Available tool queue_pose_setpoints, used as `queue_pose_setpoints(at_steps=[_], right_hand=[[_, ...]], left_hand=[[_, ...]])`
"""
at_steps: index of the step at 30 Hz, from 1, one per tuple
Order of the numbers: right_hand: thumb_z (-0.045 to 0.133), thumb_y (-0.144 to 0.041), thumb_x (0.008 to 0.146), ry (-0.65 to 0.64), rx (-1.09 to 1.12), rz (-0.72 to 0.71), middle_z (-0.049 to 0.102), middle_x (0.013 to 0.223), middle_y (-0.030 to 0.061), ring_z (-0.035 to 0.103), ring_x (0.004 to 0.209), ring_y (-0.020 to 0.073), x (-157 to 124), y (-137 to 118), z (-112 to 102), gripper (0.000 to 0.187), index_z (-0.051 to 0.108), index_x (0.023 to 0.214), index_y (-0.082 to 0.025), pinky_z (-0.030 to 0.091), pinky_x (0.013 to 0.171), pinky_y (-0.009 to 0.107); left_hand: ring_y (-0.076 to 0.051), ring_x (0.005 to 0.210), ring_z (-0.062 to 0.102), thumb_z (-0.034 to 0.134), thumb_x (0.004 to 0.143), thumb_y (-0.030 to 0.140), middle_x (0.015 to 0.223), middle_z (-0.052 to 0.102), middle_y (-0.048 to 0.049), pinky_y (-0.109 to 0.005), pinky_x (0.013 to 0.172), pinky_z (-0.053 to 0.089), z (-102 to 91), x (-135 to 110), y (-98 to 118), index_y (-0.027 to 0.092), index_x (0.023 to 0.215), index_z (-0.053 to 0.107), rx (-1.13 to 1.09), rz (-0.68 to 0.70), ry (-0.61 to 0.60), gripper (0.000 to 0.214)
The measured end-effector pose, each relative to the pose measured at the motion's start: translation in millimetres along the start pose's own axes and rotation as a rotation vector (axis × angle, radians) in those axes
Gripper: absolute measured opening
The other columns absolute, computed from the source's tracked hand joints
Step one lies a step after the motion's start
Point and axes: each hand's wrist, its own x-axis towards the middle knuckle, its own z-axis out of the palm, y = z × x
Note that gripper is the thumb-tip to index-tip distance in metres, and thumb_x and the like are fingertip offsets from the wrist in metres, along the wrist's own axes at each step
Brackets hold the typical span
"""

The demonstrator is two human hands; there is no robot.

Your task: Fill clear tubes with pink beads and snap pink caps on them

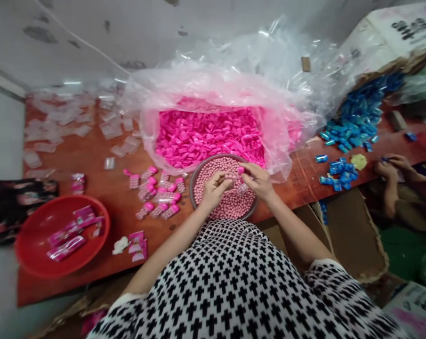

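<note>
Both of my hands are over a dark-rimmed bowl (192,188) full of small pink beads (218,165). My left hand (214,190) is closed in a pinch, with a few pink beads at its fingertips. Close beside it, my right hand (260,183) is closed around a small clear plastic case (242,188) with a bright pink cap (241,170) at its top. The fingers partly hide the case. Left of the bowl lie several bead-filled cases (168,197) with pink caps. Behind the bowl, a plastic-lined container (274,141) holds a heap of bright pink caps (209,134).
Clear empty cases (57,117) lie scattered at the table's back left. A red basin (31,254) with pink packets stands at the left, near more packets (138,247). Blue wrapped pieces (354,122) are heaped at the right, where another person's hands (392,165) work.
</note>
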Motion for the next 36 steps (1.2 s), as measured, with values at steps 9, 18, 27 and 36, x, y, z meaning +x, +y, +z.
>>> queue_pose_setpoints(at_steps=[9, 18, 27, 36], right_hand=[[0.045, -0.020, 0.090, -0.230, -0.056, -0.222, 0.064, 0.095, 0.0083, 0.060, 0.090, 0.0178, 7.5, -3.7, -2.7, 0.035, 0.056, 0.124, -0.021, 0.052, 0.082, 0.033], [0.039, -0.017, 0.091, -0.369, -0.115, -0.214, 0.059, 0.096, 0.0120, 0.057, 0.092, 0.0215, -9.7, 3.0, 6.7, 0.044, 0.045, 0.135, -0.018, 0.052, 0.082, 0.039], [0.068, -0.032, 0.079, -0.296, 0.760, 0.391, 0.063, 0.119, 0.0034, 0.063, 0.103, 0.0192, -12.3, -2.4, 6.6, 0.048, 0.056, 0.125, -0.030, 0.049, 0.094, 0.039], [0.077, -0.042, 0.064, -0.248, 1.149, 0.777, 0.068, 0.093, 0.0019, 0.064, 0.080, 0.0146, -10.0, 1.6, 20.0, 0.037, 0.067, 0.092, -0.021, 0.055, 0.075, 0.033]], left_hand=[[-0.017, 0.094, 0.064, 0.062, 0.080, 0.033, 0.103, 0.071, -0.0034, -0.029, 0.087, 0.049, -12.9, -2.7, -3.7, 0.019, 0.104, 0.068, 0.404, 0.200, -0.021, 0.028], [-0.020, 0.092, 0.067, 0.064, 0.078, 0.035, 0.100, 0.073, -0.0047, -0.033, 0.087, 0.050, -14.7, -3.7, -3.3, 0.019, 0.095, 0.072, 0.512, 0.182, -0.030, 0.025], [-0.012, 0.070, 0.061, 0.071, 0.070, 0.046, 0.086, 0.069, -0.0021, -0.026, 0.067, 0.052, -18.8, -0.7, -3.9, 0.017, 0.096, 0.065, -0.064, -0.019, 0.117, 0.039], [-0.020, 0.098, 0.060, 0.066, 0.078, 0.040, 0.097, 0.069, -0.0058, -0.036, 0.094, 0.045, -20.1, -10.1, -4.6, 0.021, 0.090, 0.072, 0.385, 0.235, -0.013, 0.024]])
